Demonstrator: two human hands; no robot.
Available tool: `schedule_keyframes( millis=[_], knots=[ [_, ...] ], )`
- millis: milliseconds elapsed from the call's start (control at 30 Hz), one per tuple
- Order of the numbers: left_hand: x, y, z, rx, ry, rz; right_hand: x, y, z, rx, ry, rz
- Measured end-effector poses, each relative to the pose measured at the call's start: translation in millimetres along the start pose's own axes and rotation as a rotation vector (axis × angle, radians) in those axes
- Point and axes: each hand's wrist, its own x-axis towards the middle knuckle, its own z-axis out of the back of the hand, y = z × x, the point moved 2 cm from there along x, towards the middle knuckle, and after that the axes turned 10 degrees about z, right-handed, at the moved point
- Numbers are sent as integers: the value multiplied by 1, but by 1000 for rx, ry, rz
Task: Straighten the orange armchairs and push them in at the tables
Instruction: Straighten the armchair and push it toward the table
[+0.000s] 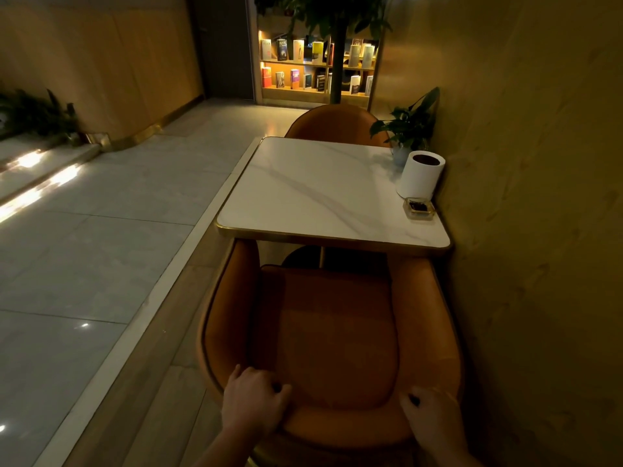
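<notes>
An orange armchair [332,332] stands right below me, facing a white marble table [320,193] with a gold rim. The tips of its arms reach under the table's near edge. My left hand [253,397] grips the top of the chair's backrest on the left. On the right side of the same backrest my right hand [433,414] holds on. A second orange armchair [333,124] sits at the far side of the table, only its back showing.
A white cylinder container [421,175], a glass ashtray [419,207] and a potted plant [409,129] sit along the table's right side by the yellow wall [539,197]. A tiled aisle [101,230] runs on the left. A lit bookshelf [317,67] stands far ahead.
</notes>
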Motion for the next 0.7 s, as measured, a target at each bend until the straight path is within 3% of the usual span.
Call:
schedule_keyframes(
  millis=[600,700],
  knots=[
    [7,6,-8,-10,55,25,-5,4,0,26,-49,5],
    [8,5,-4,11,154,-6,1,8,5,12,50,3]
  ],
)
